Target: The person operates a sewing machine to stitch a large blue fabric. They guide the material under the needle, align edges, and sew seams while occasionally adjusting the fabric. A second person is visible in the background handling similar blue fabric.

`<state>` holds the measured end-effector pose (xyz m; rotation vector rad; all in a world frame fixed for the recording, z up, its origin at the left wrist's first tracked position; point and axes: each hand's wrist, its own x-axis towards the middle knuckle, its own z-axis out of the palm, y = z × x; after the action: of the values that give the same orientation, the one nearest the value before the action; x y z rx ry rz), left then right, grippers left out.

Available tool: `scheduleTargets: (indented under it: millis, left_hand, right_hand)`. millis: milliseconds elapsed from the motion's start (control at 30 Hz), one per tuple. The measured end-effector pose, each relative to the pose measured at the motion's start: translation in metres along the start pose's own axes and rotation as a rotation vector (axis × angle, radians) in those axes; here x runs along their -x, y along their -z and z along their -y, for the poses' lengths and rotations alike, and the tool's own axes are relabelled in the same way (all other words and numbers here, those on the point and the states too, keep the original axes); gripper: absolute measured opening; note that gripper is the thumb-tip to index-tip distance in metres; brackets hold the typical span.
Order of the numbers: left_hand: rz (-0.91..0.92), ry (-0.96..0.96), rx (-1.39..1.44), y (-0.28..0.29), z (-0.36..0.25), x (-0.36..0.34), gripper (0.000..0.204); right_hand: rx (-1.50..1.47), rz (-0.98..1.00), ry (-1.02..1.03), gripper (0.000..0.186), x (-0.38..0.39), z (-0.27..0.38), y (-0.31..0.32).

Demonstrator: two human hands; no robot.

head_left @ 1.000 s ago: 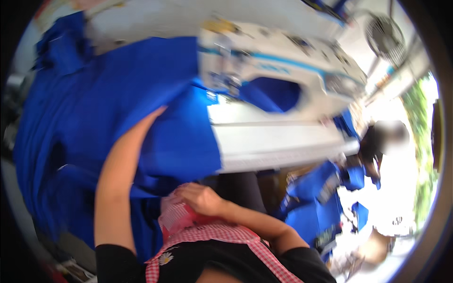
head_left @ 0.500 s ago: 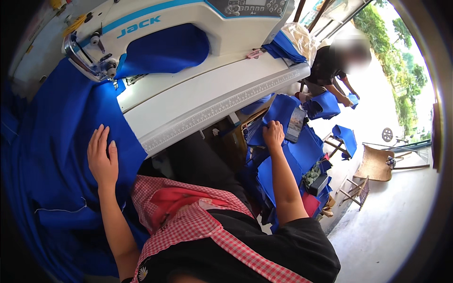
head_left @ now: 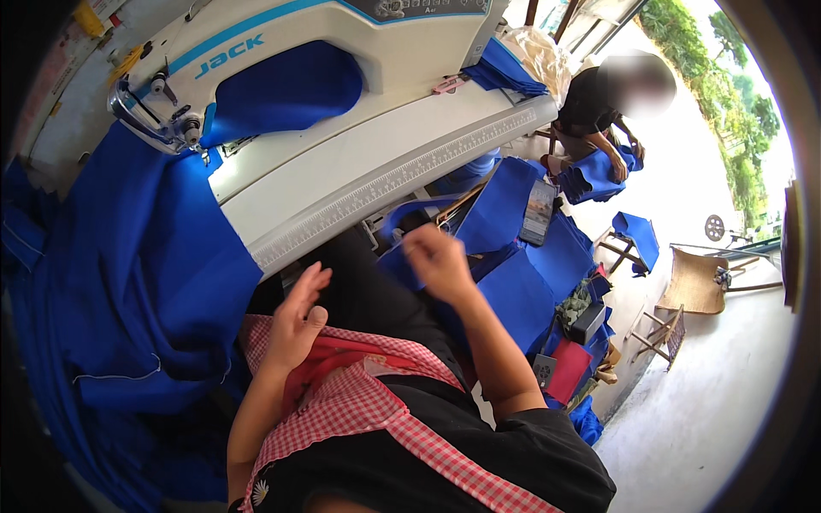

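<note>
My left hand (head_left: 299, 312) hangs open over my lap, just right of the large draped blue fabric (head_left: 154, 265), with nothing in it. My right hand (head_left: 434, 256), smeared by motion, is closed on a blue fabric piece (head_left: 396, 269) in front of the table's ruler edge (head_left: 393, 181). Behind, the white sewing machine (head_left: 299, 30) has blue fabric under its needle and a blue piece (head_left: 282, 90) in its arm opening. Right of my hand lie stacked blue cut pieces (head_left: 509, 295), with a phone (head_left: 537, 214) on them.
A co-worker (head_left: 590, 111) sits at the upper right, hands on blue pieces (head_left: 590, 175). A folded blue bundle (head_left: 500, 68) rests by the machine. A stool with a blue piece (head_left: 633, 239) and a woven chair (head_left: 688, 282) stand at the right, near an opening onto greenery.
Since half a second ago my left hand has left the draped fabric and moved right over my lap. My right hand has moved left from the stack, drawing a blue piece with it.
</note>
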<state>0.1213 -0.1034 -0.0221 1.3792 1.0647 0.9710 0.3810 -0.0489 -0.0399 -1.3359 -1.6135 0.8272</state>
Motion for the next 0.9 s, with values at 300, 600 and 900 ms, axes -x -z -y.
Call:
scheduleTargets:
  millis: [300,600,900]
  left_hand:
    - [-0.345,0.311,0.12,0.057,0.013,0.047,0.037]
    - [-0.708,0.056,-0.287,0.162,-0.034,-0.039,0.036]
    - [-0.728,-0.036,-0.605,0.158,-0.018,-0.045,0.041]
  right_hand:
    - [-0.03,0.448,0.587,0.009,0.004,0.085,-0.072]
    - [0.069,0.105,0.697,0.019,-0.075,0.089,-0.141]
    - [0.102,0.138,0.809,0.028,-0.027,0.082,-0.154]
